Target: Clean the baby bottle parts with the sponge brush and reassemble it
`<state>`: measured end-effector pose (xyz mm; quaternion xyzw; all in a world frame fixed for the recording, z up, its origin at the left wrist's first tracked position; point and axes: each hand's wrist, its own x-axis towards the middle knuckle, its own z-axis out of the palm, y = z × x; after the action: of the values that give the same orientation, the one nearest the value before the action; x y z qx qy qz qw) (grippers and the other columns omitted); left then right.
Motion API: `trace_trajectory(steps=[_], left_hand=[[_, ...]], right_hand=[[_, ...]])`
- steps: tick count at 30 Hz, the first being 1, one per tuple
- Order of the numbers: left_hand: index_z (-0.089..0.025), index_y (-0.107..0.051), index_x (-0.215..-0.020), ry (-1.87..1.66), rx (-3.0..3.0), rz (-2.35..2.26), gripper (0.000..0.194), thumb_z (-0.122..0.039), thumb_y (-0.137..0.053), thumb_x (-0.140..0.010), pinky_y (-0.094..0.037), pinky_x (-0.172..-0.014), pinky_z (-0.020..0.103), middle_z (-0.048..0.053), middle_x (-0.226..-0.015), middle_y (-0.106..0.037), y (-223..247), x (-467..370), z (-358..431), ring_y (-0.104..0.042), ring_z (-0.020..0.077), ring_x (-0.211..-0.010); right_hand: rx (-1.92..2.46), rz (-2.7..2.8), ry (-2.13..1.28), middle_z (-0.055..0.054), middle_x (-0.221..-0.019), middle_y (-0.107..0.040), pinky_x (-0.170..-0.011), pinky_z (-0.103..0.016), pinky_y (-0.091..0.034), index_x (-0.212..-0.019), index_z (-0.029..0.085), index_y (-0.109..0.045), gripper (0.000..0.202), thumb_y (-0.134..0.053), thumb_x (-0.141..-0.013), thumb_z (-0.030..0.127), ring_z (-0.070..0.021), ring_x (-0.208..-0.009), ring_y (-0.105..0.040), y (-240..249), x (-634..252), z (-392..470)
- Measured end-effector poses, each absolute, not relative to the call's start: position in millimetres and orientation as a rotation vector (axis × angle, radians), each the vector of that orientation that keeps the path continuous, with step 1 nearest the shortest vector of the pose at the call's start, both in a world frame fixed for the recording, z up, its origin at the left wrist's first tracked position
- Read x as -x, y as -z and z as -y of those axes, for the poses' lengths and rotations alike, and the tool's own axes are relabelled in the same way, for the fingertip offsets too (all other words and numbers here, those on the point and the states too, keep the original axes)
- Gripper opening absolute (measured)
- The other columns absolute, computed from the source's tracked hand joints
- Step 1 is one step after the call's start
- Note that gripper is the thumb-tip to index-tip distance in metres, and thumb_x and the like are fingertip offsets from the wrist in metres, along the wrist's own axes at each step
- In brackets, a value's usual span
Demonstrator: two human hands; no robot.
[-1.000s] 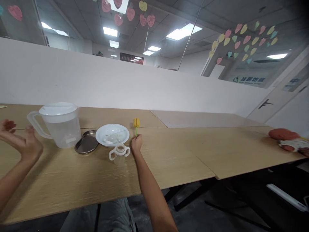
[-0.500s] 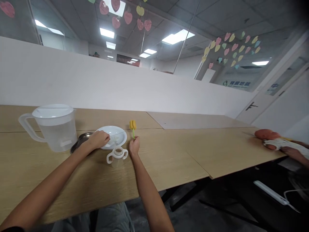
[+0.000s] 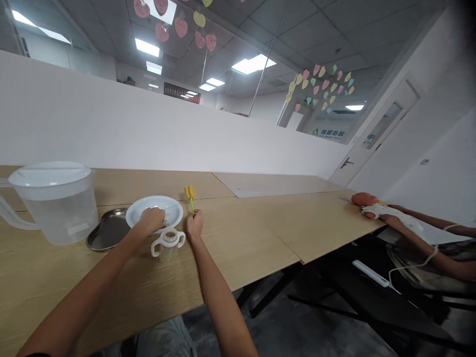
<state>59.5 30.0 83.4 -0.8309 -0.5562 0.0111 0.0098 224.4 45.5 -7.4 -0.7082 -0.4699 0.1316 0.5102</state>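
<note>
Head view: the left hand (image 3: pixel 151 219) lies left of centre, curled over the near rim of the white plate (image 3: pixel 138 211); whether it grips the rim or something on the plate cannot be told. The right hand (image 3: pixel 195 223) sits just right of it, closed round the green stem of a brush (image 3: pixel 190 193) whose yellow head stands upright above the fist. Between and just below the two hands stands a small two-handled cup (image 3: pixel 168 242) on the counter (image 3: pixel 260 223). A metal tray (image 3: pixel 106 232) touches the plate's left side, and a clear lidded jug (image 3: pixel 54 201) stands at the left edge. At the far right another person's hand (image 3: pixel 388 219) rests on a red and white thing on the counter's end.
</note>
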Motion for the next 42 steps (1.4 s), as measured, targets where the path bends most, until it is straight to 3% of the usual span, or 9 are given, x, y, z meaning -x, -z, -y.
trace_trajectory(steps=[12, 22, 27, 33, 36, 39, 42], left_hand=[[-0.016, -0.074, -0.082, -0.020, 2.535, 1.658, 0.016, -0.026, -0.062, -0.075, -0.044, -0.079, 0.036, 0.016, -0.093, -0.072, -104.5, -55.2, -22.6, -0.065, 0.0292, -0.092], [-0.018, -0.074, -0.092, 0.138, 2.391, 1.737, 0.024, -0.033, -0.058, -0.084, -0.043, -0.075, 0.034, 0.014, -0.096, -0.071, -130.8, -36.7, -16.9, -0.064, 0.0295, -0.092], [-0.020, -0.075, -0.093, 0.483, 2.393, 1.756, 0.028, -0.038, -0.054, -0.087, -0.042, -0.070, 0.032, 0.010, -0.092, -0.071, -134.4, -25.3, -21.7, -0.063, 0.0271, -0.089], [-0.017, -0.067, -0.084, 1.419, 2.470, 1.611, 0.032, -0.047, -0.055, -0.081, -0.046, -0.075, 0.030, 0.008, -0.091, -0.070, -129.5, -24.1, -34.9, -0.063, 0.0219, -0.087], [-0.017, -0.061, -0.087, 1.815, 2.587, 1.593, 0.038, -0.053, -0.055, -0.078, -0.049, -0.068, 0.029, 0.007, -0.083, -0.070, -130.6, -25.0, -34.2, -0.065, 0.0192, -0.073], [-0.018, -0.060, -0.089, 1.885, 2.626, 1.606, 0.041, -0.056, -0.057, -0.076, -0.045, -0.055, 0.026, 0.004, -0.074, -0.067, -134.4, -25.7, -27.4, -0.061, 0.0159, -0.056], [-0.019, -0.063, -0.088, 1.600, 2.545, 1.569, 0.035, -0.052, -0.056, -0.080, -0.040, -0.055, 0.025, 0.004, -0.076, -0.069, -138.4, -28.7, -18.4, -0.058, 0.0145, -0.055]], right_hand=[[1.269, 1.286, -0.166, 0.002, -0.073, -0.055, -0.069, -0.023, -0.041, -0.105, 0.020, -0.050, 0.027, -0.032, -0.088, 0.032, -0.0151, -0.070, -0.054, -10.9, -219.0, -27.8], [1.426, 1.489, -0.087, 0.003, -0.062, -0.052, -0.061, -0.022, -0.036, -0.081, 0.021, -0.057, 0.022, -0.036, -0.082, 0.026, -0.0138, -0.060, -0.047, -13.6, -218.1, -18.5], [1.431, 1.512, -0.060, 0.003, -0.058, -0.048, -0.058, -0.021, -0.033, -0.077, 0.020, -0.056, 0.020, -0.038, -0.080, 0.026, -0.0130, -0.058, -0.044, -11.5, -216.7, -19.2], [1.385, 1.448, 0.043, 0.004, -0.053, -0.042, -0.053, -0.023, -0.025, -0.076, 0.019, -0.056, 0.021, -0.037, -0.079, 0.027, -0.0119, -0.051, -0.037, -5.4, -219.2, -26.3], [1.378, 1.433, 0.110, 0.004, -0.051, -0.041, -0.051, -0.023, -0.023, -0.075, 0.019, -0.057, 0.022, -0.037, -0.078, 0.027, -0.0115, -0.050, -0.035, -3.4, -221.5, -28.1], [1.364, 1.456, 0.185, 0.004, -0.050, -0.042, -0.051, -0.023, -0.022, -0.074, 0.018, -0.057, 0.022, -0.037, -0.079, 0.027, -0.0108, -0.048, -0.035, -2.0, -222.3, -28.5], [1.331, 1.505, 0.267, 0.004, -0.049, -0.043, -0.050, -0.023, -0.022, -0.072, 0.018, -0.057, 0.022, -0.038, -0.079, 0.026, -0.0101, -0.047, -0.035, -0.5, -222.0, -28.3]])
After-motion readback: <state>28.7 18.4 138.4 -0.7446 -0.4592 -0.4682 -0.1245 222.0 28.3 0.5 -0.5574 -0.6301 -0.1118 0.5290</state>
